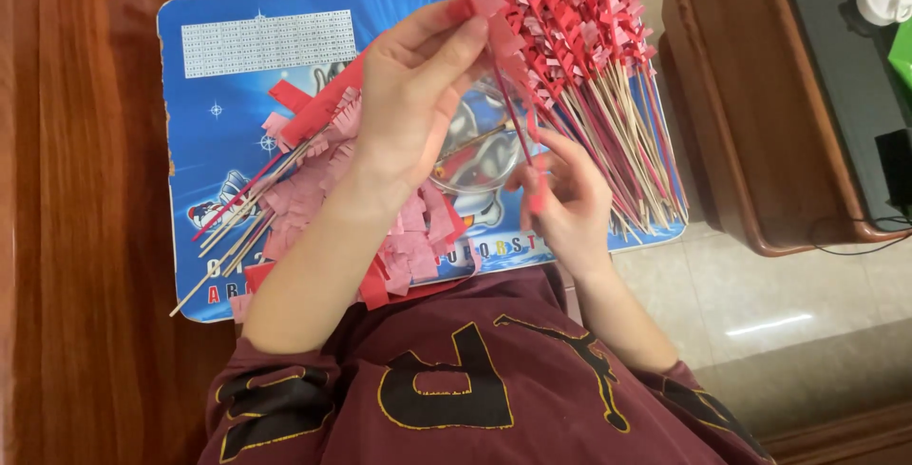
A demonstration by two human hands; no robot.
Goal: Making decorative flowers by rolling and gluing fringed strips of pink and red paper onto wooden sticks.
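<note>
My left hand [413, 85] pinches the fringed red paper top [484, 0] of a thin stick, held up over a blue printed board [228, 104]. My right hand [565, 194] grips the lower end of that same stick [518, 123], where red paper is wound round it. A small clear round dish [475, 156] lies on the board under the hands. Left of my forearm lie bare wooden sticks [237, 227] among cut strips of pink and red fringed paper [313, 180].
A big fanned bundle of finished sticks with red and pink paper tops [598, 56] rests on the board's right side. Dark wooden furniture [750, 113] stands at the right, wooden surface [85, 189] at the left, tiled floor [760, 303] below.
</note>
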